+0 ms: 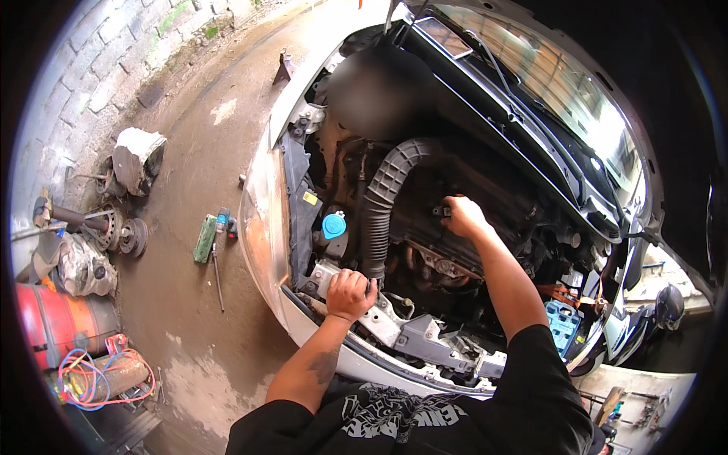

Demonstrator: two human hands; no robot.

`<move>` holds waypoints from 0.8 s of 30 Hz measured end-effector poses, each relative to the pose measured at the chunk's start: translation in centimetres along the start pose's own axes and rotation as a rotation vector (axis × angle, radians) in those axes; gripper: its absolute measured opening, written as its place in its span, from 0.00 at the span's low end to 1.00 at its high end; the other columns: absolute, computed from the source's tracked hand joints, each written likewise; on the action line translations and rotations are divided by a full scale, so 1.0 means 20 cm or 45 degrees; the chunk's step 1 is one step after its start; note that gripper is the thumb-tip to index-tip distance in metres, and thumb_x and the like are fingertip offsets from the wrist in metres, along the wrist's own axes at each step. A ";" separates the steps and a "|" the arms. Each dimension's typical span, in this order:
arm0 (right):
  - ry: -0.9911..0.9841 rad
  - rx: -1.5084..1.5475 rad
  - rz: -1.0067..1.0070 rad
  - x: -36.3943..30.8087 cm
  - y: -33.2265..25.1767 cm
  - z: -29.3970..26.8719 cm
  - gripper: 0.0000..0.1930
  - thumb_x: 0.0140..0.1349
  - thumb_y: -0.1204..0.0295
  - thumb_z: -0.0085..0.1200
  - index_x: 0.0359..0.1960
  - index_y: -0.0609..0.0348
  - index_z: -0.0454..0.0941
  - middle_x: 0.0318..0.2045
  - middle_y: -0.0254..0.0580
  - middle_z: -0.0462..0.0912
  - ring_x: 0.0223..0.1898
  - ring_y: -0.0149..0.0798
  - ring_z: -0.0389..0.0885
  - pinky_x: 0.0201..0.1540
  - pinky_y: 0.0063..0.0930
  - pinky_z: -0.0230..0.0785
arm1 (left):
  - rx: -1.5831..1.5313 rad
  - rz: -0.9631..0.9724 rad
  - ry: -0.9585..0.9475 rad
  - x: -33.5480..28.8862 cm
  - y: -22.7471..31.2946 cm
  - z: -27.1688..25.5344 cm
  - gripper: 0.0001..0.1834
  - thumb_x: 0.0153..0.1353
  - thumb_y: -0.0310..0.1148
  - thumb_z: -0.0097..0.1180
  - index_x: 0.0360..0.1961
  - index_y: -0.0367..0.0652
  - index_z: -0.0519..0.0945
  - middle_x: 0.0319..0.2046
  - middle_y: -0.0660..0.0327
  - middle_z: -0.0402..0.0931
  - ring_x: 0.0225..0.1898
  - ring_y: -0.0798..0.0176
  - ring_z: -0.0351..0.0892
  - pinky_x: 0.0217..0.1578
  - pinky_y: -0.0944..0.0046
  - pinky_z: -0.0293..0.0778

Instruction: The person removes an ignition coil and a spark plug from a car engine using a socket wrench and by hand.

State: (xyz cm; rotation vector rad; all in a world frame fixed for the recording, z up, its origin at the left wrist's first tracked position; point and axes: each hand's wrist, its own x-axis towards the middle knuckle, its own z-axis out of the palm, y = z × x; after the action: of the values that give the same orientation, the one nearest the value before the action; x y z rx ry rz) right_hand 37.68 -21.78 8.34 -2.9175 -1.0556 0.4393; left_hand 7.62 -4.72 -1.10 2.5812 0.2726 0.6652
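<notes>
My left hand (351, 294) rests at the car's front crossmember (379, 322), fingers curled, next to the lower end of a black corrugated air intake hose (379, 201). What lies under those fingers is hidden. Reaching farther over the engine, my right hand (465, 217) is closed at a small dark part (440, 211) above the black engine cover (432, 186). The part is too dark to name. A blue reservoir cap (334, 224) sits left of the hose. Below my right forearm, a metal heat shield (444, 265) shows.
Another person's blurred head (371, 91) leans over the bay's far left. A blue battery (563, 326) sits at right. On the floor at left lie a green box-like object (205, 239), a long thin tool (218, 280), a red tank (64, 322) and coiled hoses (98, 375).
</notes>
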 end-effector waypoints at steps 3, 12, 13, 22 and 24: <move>-0.167 -0.078 0.172 0.07 -0.09 -0.06 0.25 0.49 0.61 0.72 0.49 0.56 0.84 0.46 0.55 0.86 0.51 0.55 0.84 0.54 0.47 0.78 | 0.006 -0.013 -0.003 0.00 -0.01 0.00 0.13 0.56 0.39 0.65 0.20 0.48 0.76 0.25 0.64 0.77 0.35 0.55 0.78 0.38 0.55 0.72; -0.036 -0.241 0.003 0.07 0.02 0.02 0.18 0.54 0.59 0.68 0.43 0.56 0.86 0.44 0.54 0.87 0.48 0.52 0.87 0.50 0.45 0.80 | -0.016 0.011 0.033 0.01 -0.01 -0.01 0.15 0.56 0.39 0.65 0.19 0.48 0.75 0.23 0.63 0.73 0.32 0.56 0.75 0.37 0.55 0.71; -0.041 -0.249 -0.002 0.07 0.01 0.02 0.19 0.54 0.58 0.69 0.43 0.56 0.86 0.44 0.54 0.87 0.48 0.52 0.87 0.50 0.44 0.80 | -0.013 0.006 0.026 0.01 -0.01 -0.01 0.15 0.56 0.39 0.65 0.18 0.48 0.75 0.23 0.63 0.73 0.32 0.56 0.75 0.37 0.55 0.71; -0.020 -0.222 0.092 0.09 -0.02 0.11 0.18 0.51 0.58 0.70 0.40 0.54 0.86 0.42 0.52 0.87 0.46 0.54 0.87 0.50 0.46 0.80 | -0.005 0.010 0.009 0.00 -0.02 -0.01 0.16 0.57 0.39 0.65 0.18 0.48 0.74 0.23 0.63 0.72 0.32 0.56 0.75 0.38 0.55 0.71; 0.004 -0.196 0.109 0.09 -0.03 0.14 0.17 0.52 0.60 0.70 0.40 0.54 0.86 0.42 0.52 0.87 0.45 0.54 0.87 0.50 0.46 0.80 | 0.001 0.003 0.002 0.00 -0.02 -0.01 0.16 0.57 0.39 0.65 0.18 0.48 0.74 0.23 0.63 0.72 0.32 0.56 0.75 0.38 0.55 0.71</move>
State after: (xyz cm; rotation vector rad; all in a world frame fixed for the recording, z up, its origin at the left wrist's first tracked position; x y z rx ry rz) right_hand 37.96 -20.46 5.21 -3.1065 -1.0109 0.3706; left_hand 7.47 -4.30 -1.24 2.5826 0.2702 0.6678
